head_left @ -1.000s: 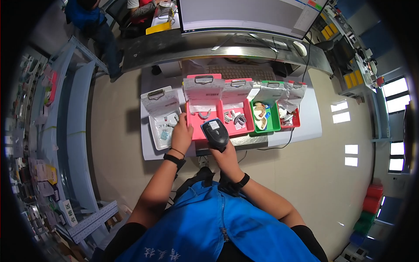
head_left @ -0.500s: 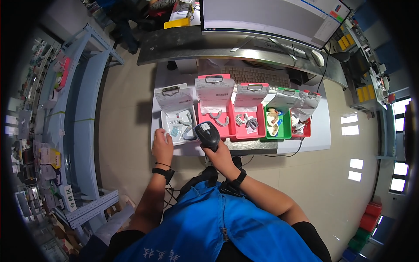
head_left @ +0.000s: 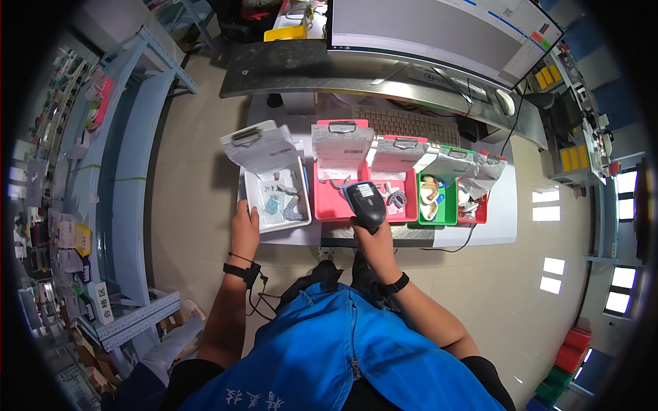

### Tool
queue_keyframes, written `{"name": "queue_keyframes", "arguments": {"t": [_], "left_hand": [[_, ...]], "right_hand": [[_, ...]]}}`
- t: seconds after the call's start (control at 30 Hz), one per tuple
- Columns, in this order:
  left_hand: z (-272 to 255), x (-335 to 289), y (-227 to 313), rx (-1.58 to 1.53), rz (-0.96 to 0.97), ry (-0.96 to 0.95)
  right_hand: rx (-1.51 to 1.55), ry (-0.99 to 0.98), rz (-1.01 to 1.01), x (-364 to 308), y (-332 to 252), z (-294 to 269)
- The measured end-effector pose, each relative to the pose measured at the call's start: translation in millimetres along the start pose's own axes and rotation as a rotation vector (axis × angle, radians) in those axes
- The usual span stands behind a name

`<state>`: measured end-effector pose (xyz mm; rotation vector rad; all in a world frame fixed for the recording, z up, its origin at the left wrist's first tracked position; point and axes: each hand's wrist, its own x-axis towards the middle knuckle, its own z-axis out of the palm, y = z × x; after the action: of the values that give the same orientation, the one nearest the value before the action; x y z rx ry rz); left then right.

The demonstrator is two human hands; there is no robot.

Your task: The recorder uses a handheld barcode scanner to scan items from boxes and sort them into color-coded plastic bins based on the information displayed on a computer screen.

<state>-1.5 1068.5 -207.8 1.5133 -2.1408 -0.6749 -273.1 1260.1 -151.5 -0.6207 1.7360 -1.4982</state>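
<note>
My left hand [head_left: 245, 229] is closed on the left wall of a white tray [head_left: 286, 227], thumb at the inner side. Inside the tray lie a grey dental model [head_left: 292, 209] and a small clear bluish bag [head_left: 272, 206]. A clipboard with papers [head_left: 267, 152] leans up from its far end. In my right hand [head_left: 378, 251] is a black barcode scanner [head_left: 368, 204], held over the two pink trays and covering part of their contents. A dental model [head_left: 396, 199] shows in the right pink tray [head_left: 413, 209].
Further right stand a green tray [head_left: 449, 218] with tan dental models [head_left: 430, 195] and a red tray [head_left: 482, 217] with bagged items. Behind are a keyboard [head_left: 404, 125], a metal shelf [head_left: 274, 68], a monitor [head_left: 425, 34] and a mouse [head_left: 505, 103]. A cable [head_left: 460, 245] hangs at the front edge.
My left hand has taken hold of the white tray, which has shifted left and turned slightly, away from the pink one. The scanner has moved right in my right hand.
</note>
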Motion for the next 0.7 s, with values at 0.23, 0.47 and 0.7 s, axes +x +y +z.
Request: {"name": "queue_keyframes", "arguments": {"t": [0.23, 0.47, 0.7], "left_hand": [[1, 7, 72, -0.31, -0.016, -0.13], [63, 14, 119, -0.495, 0.287, -0.124], [99, 11, 108, -0.373, 0.152, -0.135]], "right_hand": [[-0.035, -0.166, 0.067, -8, -45, -18], [-0.102, -0.331, -0.066, -16, -53, 48], [-0.021, -0.303, 0.194, -2, -35, 72]]}}
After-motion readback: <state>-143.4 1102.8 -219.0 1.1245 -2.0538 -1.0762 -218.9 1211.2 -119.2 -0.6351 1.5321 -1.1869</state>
